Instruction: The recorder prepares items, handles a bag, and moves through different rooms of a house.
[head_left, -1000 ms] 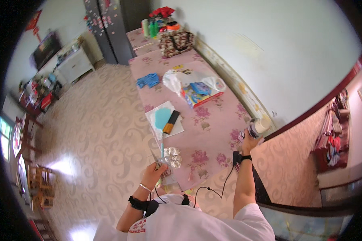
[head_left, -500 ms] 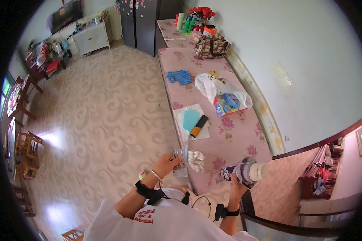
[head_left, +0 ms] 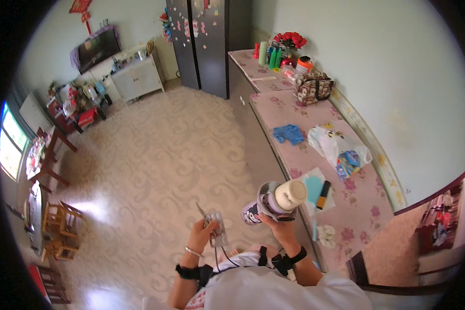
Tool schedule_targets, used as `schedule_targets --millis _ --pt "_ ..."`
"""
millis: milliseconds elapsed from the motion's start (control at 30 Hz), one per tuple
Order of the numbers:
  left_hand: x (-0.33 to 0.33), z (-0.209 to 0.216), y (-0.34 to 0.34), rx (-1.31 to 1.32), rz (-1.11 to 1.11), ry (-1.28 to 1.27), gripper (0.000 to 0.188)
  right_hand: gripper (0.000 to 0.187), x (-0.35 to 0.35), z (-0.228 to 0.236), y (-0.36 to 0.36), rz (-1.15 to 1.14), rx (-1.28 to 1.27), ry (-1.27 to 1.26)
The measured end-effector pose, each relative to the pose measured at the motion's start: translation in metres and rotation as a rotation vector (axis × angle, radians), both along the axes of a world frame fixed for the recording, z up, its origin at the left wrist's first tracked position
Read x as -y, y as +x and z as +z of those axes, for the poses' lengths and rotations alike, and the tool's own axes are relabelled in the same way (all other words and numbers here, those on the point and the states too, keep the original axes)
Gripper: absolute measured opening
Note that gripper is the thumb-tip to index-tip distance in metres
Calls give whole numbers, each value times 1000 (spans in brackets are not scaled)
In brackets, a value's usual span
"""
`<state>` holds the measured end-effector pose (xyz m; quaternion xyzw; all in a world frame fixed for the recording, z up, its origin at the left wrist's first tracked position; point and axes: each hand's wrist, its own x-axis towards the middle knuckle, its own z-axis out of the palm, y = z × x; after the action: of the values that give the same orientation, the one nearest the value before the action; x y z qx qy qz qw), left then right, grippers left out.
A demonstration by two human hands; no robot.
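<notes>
The surface (head_left: pixel 354 209) has a long left edge that slants down toward the person, and beyond it a wide stretch of patterned floor (head_left: pixel 165 170) opens out to the left. Wooden chairs (head_left: pixel 62 227) stand far off across that floor. On the other side, a pale wall (head_left: pixel 392 62) borders the surface. The left hand (head_left: pixel 200 235) is over the floor, well apart from the surface; the right hand (head_left: pixel 279 229) is close by its left edge.

A pink flowered cover lies on the surface. Nearest the right hand are a white bundle (head_left: pixel 326 236), a flat teal paddle (head_left: pixel 313 188) and a black-and-orange brush (head_left: pixel 323 195). Farther up lie a plastic bag (head_left: pixel 324 144), a blue cloth (head_left: pixel 288 134) and a patterned handbag (head_left: pixel 312 88). A dark fridge (head_left: pixel 206 46) stands at the back of the room.

The cup (head_left: pixel 268 202) is held up in the right hand, fingers clamped around it, tilted so its cream lid points up and right. Its body is lilac with a dark cartoon figure. The left hand's fingers are closed on a clear plastic pack (head_left: pixel 218 235); a thin pointed piece sticks out above them.
</notes>
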<state>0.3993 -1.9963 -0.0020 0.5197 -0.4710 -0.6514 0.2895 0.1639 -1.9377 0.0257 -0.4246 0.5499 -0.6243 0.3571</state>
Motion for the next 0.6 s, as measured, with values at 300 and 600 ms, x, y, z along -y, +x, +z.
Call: schedule_targets --millis 300,600 --pt "72 -33 73 -74 336 146 17 71 155 -24 54 174 43 0" --pt "266 -14 75 -110 350 -6 22 77 356 -10 55 221 100 34"
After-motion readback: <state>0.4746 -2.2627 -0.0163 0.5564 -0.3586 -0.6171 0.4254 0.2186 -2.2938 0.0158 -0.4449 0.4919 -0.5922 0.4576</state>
